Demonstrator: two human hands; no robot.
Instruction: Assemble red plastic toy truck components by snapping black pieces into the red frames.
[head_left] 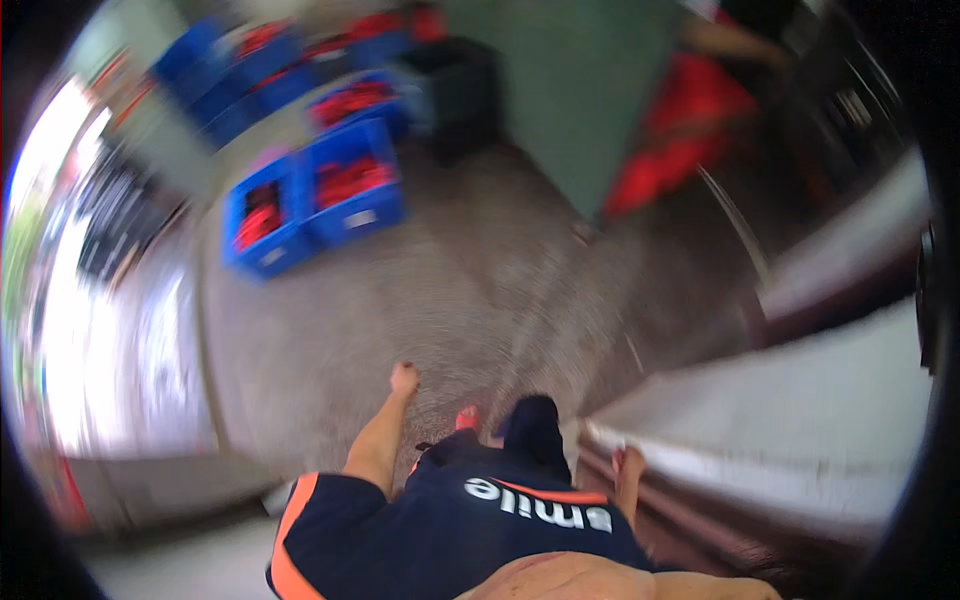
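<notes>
Blur smears much of the scene, softening both bare hands. The left hand (405, 379), between seven and eight o'clock, hangs over the floor (310, 340); its fingers look curled together, but whether they enclose anything cannot be told. The right hand (629, 463), between four and five, is beside the near end of a pale-topped surface (800, 410) at four o'clock. Its fingers are too smeared to read as apart or together, and contact with the edge is unclear. The black rim crops the surface's far end. Toward ten, two blue crates (330, 232) hold red pieces (350, 182) of indistinct kind. Near half past one, another person's arm (735, 42) is partly cut off.
</notes>
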